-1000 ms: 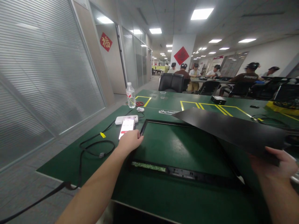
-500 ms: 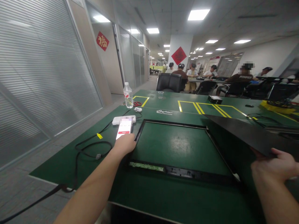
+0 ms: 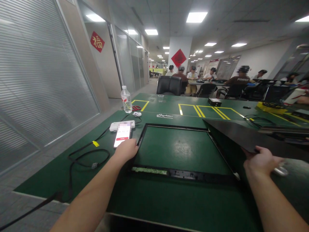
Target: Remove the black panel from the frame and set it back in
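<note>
A thin black rectangular monitor frame lies on the green table, its inside open down to the tabletop. A green circuit strip runs along the left part of its near bar. My left hand is closed on the frame's left side, fingers mostly hidden. To the right, my right hand grips the edge of a large flat dark panel, thumb on top. The panel is tilted above the table beside the frame's right side, its far-left corner near the frame's far-right corner.
Left of the frame are a lit phone against a white block, a black cable and a water bottle. Small white pieces and a black box lie farther back. Several people sit at tables beyond a black chair.
The view has turned slightly right. My right hand has come inward to the left with the panel still in it. My left hand stays on the frame, which has not visibly moved.
</note>
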The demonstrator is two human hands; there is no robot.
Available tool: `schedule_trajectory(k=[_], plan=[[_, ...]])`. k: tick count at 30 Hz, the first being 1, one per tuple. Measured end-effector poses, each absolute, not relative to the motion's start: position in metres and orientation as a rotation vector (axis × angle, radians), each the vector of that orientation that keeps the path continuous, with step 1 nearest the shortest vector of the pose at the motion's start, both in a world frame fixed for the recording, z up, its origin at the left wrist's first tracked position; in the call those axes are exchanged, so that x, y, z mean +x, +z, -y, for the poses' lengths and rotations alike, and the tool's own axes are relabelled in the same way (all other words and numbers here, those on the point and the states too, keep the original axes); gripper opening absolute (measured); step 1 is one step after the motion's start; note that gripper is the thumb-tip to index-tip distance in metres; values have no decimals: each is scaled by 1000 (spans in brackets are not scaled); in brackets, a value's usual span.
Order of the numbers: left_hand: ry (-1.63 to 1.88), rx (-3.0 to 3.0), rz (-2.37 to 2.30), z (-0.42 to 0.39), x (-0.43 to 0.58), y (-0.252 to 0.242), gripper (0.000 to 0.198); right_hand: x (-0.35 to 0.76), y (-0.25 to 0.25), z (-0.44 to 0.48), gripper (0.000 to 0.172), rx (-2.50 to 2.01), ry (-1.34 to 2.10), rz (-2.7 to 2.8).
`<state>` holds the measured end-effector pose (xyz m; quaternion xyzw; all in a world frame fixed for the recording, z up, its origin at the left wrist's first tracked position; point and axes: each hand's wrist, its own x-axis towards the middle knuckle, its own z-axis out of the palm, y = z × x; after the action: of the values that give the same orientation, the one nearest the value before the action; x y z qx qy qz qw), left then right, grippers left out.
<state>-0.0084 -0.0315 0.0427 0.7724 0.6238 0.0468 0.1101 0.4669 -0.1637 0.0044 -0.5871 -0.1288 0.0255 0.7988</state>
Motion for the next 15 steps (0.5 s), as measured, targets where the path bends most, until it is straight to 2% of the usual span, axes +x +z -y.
schedule_trajectory(k=[4,15], plan=[[162,2268,-1822,31,-10,42,13,454,7,162,63,-1038,96,171],[231,2264,-1818,31,-11,38,14,445,7,160,61,-1035,293,85]])
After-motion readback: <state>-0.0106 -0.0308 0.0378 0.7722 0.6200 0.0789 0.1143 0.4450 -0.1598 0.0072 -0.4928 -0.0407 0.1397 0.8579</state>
